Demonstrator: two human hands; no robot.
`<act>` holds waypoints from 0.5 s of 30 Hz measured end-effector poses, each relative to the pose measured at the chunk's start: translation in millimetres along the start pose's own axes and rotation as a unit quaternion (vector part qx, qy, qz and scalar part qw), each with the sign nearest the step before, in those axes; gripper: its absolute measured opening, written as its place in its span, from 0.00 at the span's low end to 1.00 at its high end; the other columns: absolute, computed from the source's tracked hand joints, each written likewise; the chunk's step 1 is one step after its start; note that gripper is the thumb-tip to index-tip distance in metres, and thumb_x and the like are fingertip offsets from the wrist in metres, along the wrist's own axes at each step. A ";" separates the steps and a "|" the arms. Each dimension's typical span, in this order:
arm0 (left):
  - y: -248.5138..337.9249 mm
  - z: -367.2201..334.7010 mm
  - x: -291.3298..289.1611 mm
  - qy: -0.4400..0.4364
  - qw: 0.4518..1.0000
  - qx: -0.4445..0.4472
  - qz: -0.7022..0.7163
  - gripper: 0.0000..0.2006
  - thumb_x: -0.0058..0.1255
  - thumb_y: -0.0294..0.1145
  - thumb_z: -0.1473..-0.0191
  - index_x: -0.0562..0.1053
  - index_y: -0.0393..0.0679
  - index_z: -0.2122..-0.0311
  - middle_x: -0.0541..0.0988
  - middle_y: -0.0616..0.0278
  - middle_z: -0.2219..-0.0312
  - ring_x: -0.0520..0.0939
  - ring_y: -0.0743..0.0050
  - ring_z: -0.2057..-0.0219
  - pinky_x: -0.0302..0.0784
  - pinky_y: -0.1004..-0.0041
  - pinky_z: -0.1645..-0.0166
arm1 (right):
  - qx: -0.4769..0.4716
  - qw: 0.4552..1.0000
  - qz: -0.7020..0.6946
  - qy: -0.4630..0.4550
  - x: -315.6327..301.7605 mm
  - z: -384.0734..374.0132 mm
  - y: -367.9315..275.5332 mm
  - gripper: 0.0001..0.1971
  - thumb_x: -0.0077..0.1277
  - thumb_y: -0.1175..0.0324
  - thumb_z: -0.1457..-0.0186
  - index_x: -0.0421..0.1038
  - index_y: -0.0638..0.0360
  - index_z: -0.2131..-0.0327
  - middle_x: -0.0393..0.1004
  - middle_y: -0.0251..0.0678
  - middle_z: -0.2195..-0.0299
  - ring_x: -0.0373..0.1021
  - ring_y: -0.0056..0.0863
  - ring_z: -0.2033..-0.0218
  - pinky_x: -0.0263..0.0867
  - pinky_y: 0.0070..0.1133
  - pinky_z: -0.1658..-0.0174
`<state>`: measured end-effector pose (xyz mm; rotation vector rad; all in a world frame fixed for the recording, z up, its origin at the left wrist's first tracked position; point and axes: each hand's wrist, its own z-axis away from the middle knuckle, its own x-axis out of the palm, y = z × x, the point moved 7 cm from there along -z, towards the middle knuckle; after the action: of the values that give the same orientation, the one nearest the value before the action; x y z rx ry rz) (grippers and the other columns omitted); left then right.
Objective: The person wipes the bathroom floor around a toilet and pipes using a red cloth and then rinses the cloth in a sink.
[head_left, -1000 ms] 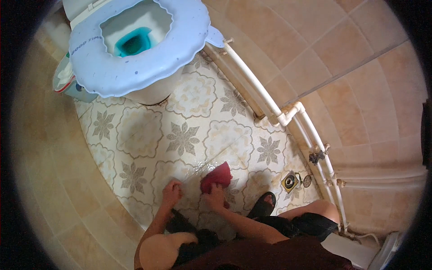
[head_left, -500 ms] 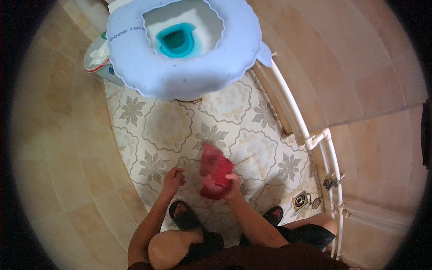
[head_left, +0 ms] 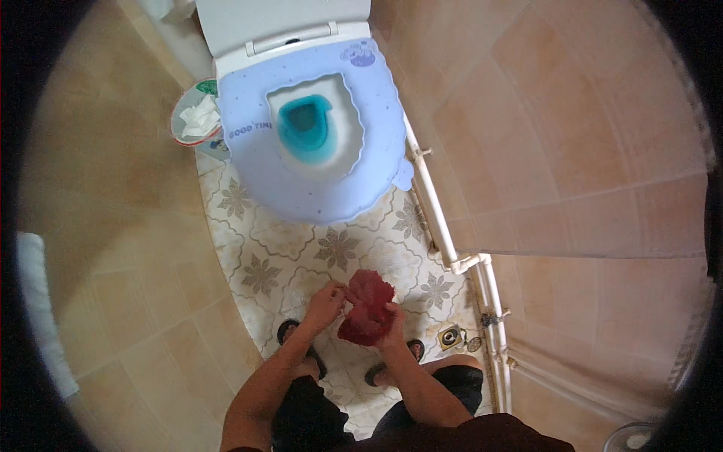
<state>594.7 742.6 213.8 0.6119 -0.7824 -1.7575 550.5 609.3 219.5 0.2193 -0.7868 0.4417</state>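
Note:
A crumpled red cloth [head_left: 367, 320] hangs above the patterned floor in front of the toilet. My right hand [head_left: 392, 324] is closed around its right edge, with the thumb on top. On the other side my left hand [head_left: 327, 303] has its fingers curled together at the cloth's left edge and seems to pinch it there. Farther off, the toilet seat cover [head_left: 301, 200], pale blue with a wavy rim, lies on the toilet. Blue-green water [head_left: 306, 124] shows in the bowl.
A waste bin [head_left: 181, 128] with white paper in it stands left of the toilet. White pipes [head_left: 437, 218] run along the tiled right wall. A floor drain [head_left: 449, 337] lies near them. My feet in dark sandals [head_left: 416, 349] are on the floor below my hands.
My left hand has come right to the cloth's edge. The cloth, still in my right hand, appears lifted from near the floor. My view has tilted up, showing more of the toilet.

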 end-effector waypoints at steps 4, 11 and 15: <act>18.2 38.4 3.0 0.044 0.958 -0.127 0.254 0.19 0.42 0.40 0.44 0.63 0.42 0.50 0.73 0.58 0.64 0.75 0.66 0.68 0.74 0.70 0.66 | -0.020 0.995 0.037 0.086 29.7 47.4 -1.2 0.27 0.48 0.61 0.58 0.62 0.66 0.52 0.69 0.47 0.58 0.67 0.46 0.57 0.64 0.40 0.52; 56.7 128.2 5.2 0.107 0.905 -0.168 0.375 0.25 0.41 0.50 0.45 0.63 0.44 0.48 0.71 0.54 0.58 0.74 0.60 0.58 0.73 0.63 0.59 | -0.033 0.957 0.241 -0.156 105.6 138.5 18.3 0.22 0.46 0.58 0.53 0.65 0.59 0.55 0.71 0.41 0.57 0.67 0.39 0.58 0.63 0.35 0.51; 102.7 171.2 28.5 -0.047 0.898 -0.121 0.420 0.24 0.43 0.51 0.47 0.66 0.46 0.51 0.72 0.61 0.57 0.74 0.63 0.60 0.72 0.63 0.58 | 0.055 0.984 0.135 0.106 109.8 186.6 33.2 0.20 0.46 0.58 0.52 0.66 0.58 0.57 0.72 0.38 0.58 0.68 0.37 0.58 0.63 0.34 0.52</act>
<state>524.8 729.1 402.5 -0.0134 -0.7250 -1.0488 485.2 606.3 428.6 0.1652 -0.5854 0.7545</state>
